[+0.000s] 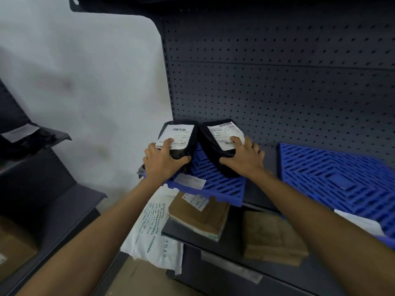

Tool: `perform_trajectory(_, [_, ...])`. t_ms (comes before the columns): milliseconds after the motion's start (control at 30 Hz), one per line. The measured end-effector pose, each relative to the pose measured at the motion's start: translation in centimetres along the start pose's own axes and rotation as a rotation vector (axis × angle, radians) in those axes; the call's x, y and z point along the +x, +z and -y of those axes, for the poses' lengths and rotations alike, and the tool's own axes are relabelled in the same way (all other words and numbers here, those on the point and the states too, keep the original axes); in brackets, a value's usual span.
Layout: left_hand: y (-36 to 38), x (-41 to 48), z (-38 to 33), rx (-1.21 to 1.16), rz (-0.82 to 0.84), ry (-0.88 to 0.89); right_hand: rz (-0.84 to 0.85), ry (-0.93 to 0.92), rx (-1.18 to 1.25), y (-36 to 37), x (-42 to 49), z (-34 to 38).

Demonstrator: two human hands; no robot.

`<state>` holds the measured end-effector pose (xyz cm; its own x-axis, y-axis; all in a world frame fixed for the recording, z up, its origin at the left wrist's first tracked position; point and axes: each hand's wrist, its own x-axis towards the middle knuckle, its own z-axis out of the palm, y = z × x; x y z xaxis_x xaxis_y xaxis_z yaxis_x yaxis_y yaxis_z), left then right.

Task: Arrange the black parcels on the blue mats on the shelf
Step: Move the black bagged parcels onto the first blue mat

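Left hand (162, 159): clamped on the left black parcel (181, 142), thumb under its near edge, fingers spread over its white shipping label.
Right hand (245, 157): clamped on the right black parcel (215, 150), index finger pressed on its white label, thumb against the parcel's near side.
Left black parcel: on the left blue mat (215, 182), at its far left corner, label up, tilted.
Right black parcel: on the same left blue mat, at its far right part, just beside the left parcel; whether the two touch I cannot tell.
Left blue mat: slotted plastic, lying on the dark shelf (263, 152), its near edge hanging past the shelf front.
Right blue mat (342, 174): on the same shelf, right of the left blue mat, apart from it, a bare strip of shelf between.
Pegboard back panel (277, 82): behind the left blue mat, upright, dark.
Brown parcels (198, 216): on the lower shelf, below the left blue mat's near edge.
White plastic bag (154, 236): hanging below the left blue mat, left of the brown parcels.
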<state>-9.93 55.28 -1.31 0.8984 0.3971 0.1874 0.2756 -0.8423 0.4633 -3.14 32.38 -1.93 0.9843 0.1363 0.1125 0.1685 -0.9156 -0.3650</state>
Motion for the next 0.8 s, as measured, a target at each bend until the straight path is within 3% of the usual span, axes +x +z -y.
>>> perform_trajectory(233, [-0.7,0.6,0.1,0.109,0.121,0.172,-0.023,-0.059,-0.226,-2.0,-3.9,-0.2])
perform_trajectory(367, [-1.6,0.2,-2.2,0.195,0.135,0.372,-0.035,-0.089,-0.264,-4.0,-6.7,-1.9])
perform_trajectory(600, [-0.9,-4.2,-12.8,0.199,0.078,0.823,-0.094,0.043,-0.387,-9.4,-13.7,-9.2])
perform_trajectory(800, [3.4,-11.8,-23.9,0.086,0.128,1.050,-0.227,0.271,-0.421,-15.1,-23.3,-18.3])
